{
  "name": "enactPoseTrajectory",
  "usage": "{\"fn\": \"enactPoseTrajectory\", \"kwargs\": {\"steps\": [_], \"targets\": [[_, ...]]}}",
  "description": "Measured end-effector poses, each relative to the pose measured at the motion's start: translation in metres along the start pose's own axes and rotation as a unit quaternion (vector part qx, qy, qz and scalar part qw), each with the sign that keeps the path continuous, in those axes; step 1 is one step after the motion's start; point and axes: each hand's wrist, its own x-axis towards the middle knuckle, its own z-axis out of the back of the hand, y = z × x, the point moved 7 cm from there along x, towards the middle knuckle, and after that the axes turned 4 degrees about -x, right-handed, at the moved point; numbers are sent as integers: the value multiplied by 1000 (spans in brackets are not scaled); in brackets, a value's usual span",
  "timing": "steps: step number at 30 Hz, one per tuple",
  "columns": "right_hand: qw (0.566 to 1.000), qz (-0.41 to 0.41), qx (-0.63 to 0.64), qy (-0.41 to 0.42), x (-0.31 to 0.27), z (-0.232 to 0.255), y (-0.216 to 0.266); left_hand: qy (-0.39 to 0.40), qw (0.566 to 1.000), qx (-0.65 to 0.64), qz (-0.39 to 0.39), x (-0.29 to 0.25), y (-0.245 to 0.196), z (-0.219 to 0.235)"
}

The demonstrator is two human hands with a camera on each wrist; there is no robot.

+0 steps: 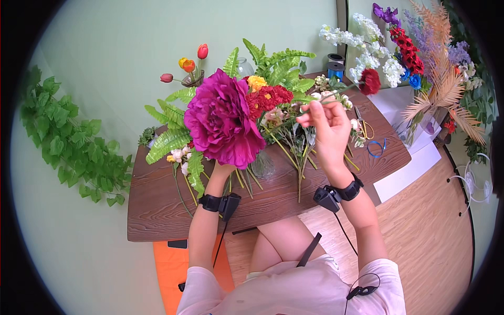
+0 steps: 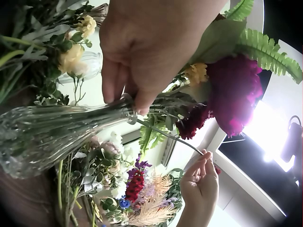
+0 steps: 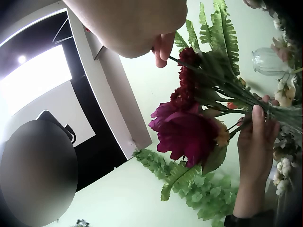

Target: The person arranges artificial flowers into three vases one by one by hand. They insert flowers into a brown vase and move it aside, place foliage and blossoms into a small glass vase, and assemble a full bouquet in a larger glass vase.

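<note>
My left hand (image 2: 147, 52) holds the neck of a clear ribbed glass vase (image 2: 57, 130), thumb and fingers just at its rim; in the head view the big purple peony (image 1: 224, 118) hides most of that hand. Out of the vase rise the peony, dark red flowers (image 1: 269, 98), a yellow bloom (image 1: 256, 82) and green fern leaves (image 1: 170, 147). To the right, my right hand (image 1: 332, 128) pinches the thin green stem (image 2: 170, 136) of a single red flower (image 1: 369, 82). The stem's lower end reaches the vase mouth.
Loose stems and pale flowers lie on the brown wooden table (image 1: 163, 210). At its right are scissors (image 1: 366, 126) and a blue tie (image 1: 376, 148); at the back, ribbon spools (image 1: 336, 69) and a small pot of tulips (image 1: 194, 77). Tall flowers in a vase (image 1: 424, 118) stand far right.
</note>
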Motion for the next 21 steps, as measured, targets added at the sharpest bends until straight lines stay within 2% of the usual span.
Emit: {"fn": "enactPoseTrajectory", "kwargs": {"steps": [1, 3, 4, 6, 7, 9, 13, 15, 16, 18, 19, 21], "targets": [[1000, 4, -4, 6, 3, -4, -1, 0, 1000, 0, 0, 0, 0, 0], [999, 5, -19, 25, 9, -15, 1, 17, 991, -129, 43, 1, 4, -2], [998, 6, -34, 45, 12, -22, 2, 17, 991, -129, 44, 1, 2, -2], [998, -9, -42, 54, 18, -33, -2, -69, 993, 85, -51, 7, -41, 24], [995, -9, -71, 72, 20, -39, -7, -68, 993, 85, -51, 3, -31, 18], [991, -15, -102, 85, 23, -44, -11, -32, 999, 5, -2, -1, -2, 3], [993, -24, -97, 65, 27, -34, -19, -55, 998, -4, 18, 0, -10, 10], [988, -15, -136, 75, 29, -31, -20, 42, 989, -22, 137, -4, 11, -2], [988, -15, -135, 73, 31, -31, -20, 44, 989, -22, 136, -5, 12, -4], [982, -27, -153, 107, 35, -36, -19, -65, 996, 59, -7, 5, -28, 17], [982, -27, -154, 106, 37, -37, -18, -64, 996, 58, -8, 4, -21, 12], [970, -22, -211, 116, 40, -41, -16, -48, 997, -53, 20, 1, 1, 0]]}}
